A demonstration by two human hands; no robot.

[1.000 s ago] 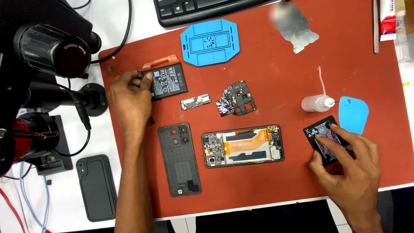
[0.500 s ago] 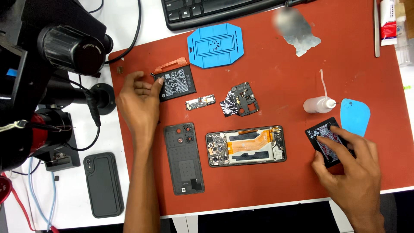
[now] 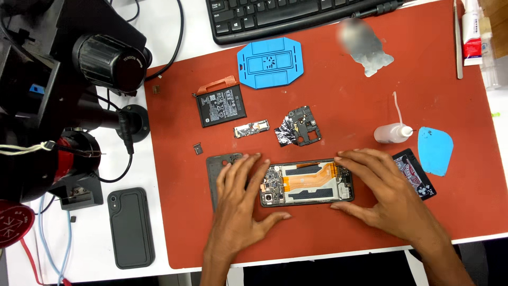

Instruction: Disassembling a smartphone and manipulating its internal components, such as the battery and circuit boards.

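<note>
An opened phone body (image 3: 307,182), with an orange flex cable and bare circuit parts showing, lies in the middle of the red mat (image 3: 338,106). My left hand (image 3: 241,204) grips its left end, fingers along the top edge and thumb at the bottom edge. This hand also covers most of the black back cover (image 3: 216,165) beside the phone. My right hand (image 3: 381,193) grips the right end in the same way. A black battery with an orange tab (image 3: 221,106), a small circuit strip (image 3: 252,128) and a black board piece with foil (image 3: 300,127) lie behind the phone.
A blue plastic fixture (image 3: 270,62) and a keyboard (image 3: 286,16) sit at the back. A small squeeze bottle (image 3: 389,133), a blue pick (image 3: 435,151) and a black card (image 3: 418,175) lie to the right. A microscope (image 3: 100,63) and a cased phone (image 3: 129,228) stand to the left.
My left hand left the battery and came down to the phone's left end. My right hand let go of the black card and moved left onto the phone's right end.
</note>
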